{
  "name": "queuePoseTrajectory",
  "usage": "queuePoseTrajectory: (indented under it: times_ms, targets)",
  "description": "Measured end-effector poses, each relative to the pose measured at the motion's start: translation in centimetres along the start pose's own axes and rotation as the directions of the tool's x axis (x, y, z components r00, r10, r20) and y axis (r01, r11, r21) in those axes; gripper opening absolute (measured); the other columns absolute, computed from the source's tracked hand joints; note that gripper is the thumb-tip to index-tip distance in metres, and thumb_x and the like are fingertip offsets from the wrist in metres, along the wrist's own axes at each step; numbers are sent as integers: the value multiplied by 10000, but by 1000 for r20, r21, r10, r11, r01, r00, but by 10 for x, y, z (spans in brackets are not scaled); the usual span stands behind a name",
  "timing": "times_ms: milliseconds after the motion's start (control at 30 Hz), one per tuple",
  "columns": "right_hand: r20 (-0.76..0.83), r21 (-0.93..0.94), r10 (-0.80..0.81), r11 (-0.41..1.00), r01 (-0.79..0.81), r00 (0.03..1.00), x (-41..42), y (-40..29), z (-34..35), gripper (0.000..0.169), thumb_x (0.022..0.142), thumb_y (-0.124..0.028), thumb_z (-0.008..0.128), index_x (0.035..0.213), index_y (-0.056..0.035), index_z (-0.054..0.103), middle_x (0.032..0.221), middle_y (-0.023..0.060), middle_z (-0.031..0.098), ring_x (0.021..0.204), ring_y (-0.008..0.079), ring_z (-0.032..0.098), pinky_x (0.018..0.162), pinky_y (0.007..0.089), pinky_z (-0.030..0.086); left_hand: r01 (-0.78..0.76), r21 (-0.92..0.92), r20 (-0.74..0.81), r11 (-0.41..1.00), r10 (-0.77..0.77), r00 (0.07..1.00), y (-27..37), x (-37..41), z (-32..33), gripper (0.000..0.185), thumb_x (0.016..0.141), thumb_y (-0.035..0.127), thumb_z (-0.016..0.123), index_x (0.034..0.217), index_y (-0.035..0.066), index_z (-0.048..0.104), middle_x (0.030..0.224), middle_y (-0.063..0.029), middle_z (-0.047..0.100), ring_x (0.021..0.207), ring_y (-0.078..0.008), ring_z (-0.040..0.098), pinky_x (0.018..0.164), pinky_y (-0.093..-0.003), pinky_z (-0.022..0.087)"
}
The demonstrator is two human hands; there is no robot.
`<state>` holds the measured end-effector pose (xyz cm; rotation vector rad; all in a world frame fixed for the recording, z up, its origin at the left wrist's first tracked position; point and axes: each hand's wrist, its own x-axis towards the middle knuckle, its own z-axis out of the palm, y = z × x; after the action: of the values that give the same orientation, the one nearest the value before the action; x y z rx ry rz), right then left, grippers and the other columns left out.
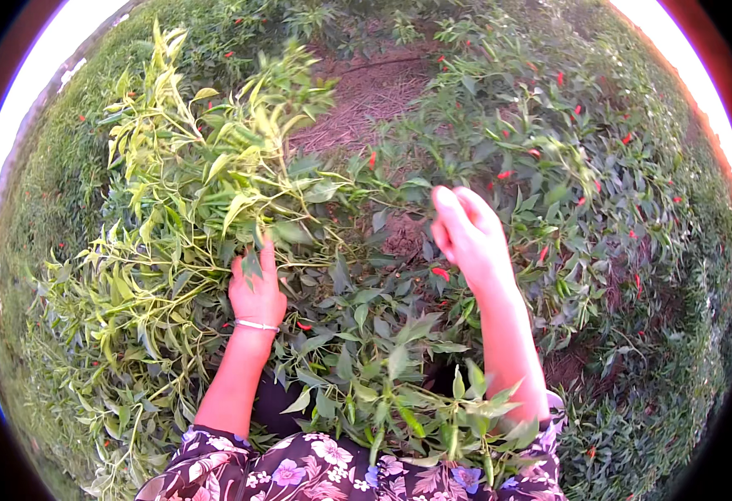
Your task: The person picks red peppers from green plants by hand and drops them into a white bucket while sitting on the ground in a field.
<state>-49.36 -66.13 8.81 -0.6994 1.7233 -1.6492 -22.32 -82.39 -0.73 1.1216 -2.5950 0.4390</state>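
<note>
My left hand (257, 294) reaches into the leafy branches of a chilli pepper plant (234, 200), back of the hand up. Leaves cover some of its fingers, so any grip on a stem is hidden. A thin pale bangle (257, 325) circles that wrist. To the right, my right hand (473, 241) is raised over the foliage with fingers curled. It looks slightly blurred, and whether anything is inside it does not show. Just below its fingers hangs a red chilli (441, 273). Another red chilli (304, 325) shows beside the left wrist.
Green chillies (411, 421) hang on a leafy branch close to my floral-patterned clothing (328, 463). Dense chilli plants (622, 250) with scattered red fruit stand to the right. Ahead lies a strip of reddish soil (366, 100) strewn with dry straw.
</note>
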Motion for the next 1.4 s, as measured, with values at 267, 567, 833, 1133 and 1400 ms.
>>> queuePoseTrajectory:
  times_ms: [267,567,833,1133,1400]
  targets:
    - [-8,-829,-53,559,23,999,142,51,62,336,916,-345,582,1065,-49,643,994,184,674,970,338,644,844,421,507,-14,-125,13,992,16,1000,0,2,-3,800,682,54,728,1409,67,396,1207,-172,570,1053,-422,541,884,-481,472]
    - [-21,-861,-10,509,-13,1000,166,81,91,303,895,-330,595,1053,-75,642,1012,164,672,979,334,639,841,420,505,54,-148,155,987,-31,987,1,3,-11,771,699,85,732,1393,66,396,1258,-139,552,1131,-410,491,929,-460,456]
    - [-15,-817,78,573,-57,997,178,99,100,320,887,-320,606,1064,-57,642,1015,143,680,972,327,644,841,418,507,60,-210,162,976,-26,986,-2,7,-16,777,704,76,722,1405,92,386,1254,-128,560,1122,-419,491,954,-453,440]
    - [288,332,362,831,-447,887,117,69,79,270,936,-347,617,841,-96,592,571,-12,510,403,84,367,379,249,278,43,-229,143,973,-10,990,-3,9,-18,777,718,76,712,1421,135,386,1223,-125,585,1118,-413,502,955,-447,445]
    - [151,407,192,882,-238,970,89,10,44,388,944,-460,570,779,-115,507,538,-31,439,384,54,321,342,209,212,30,-217,96,976,-9,995,-6,7,-16,798,717,78,721,1434,158,381,1089,-138,592,1114,-393,502,902,-441,472]
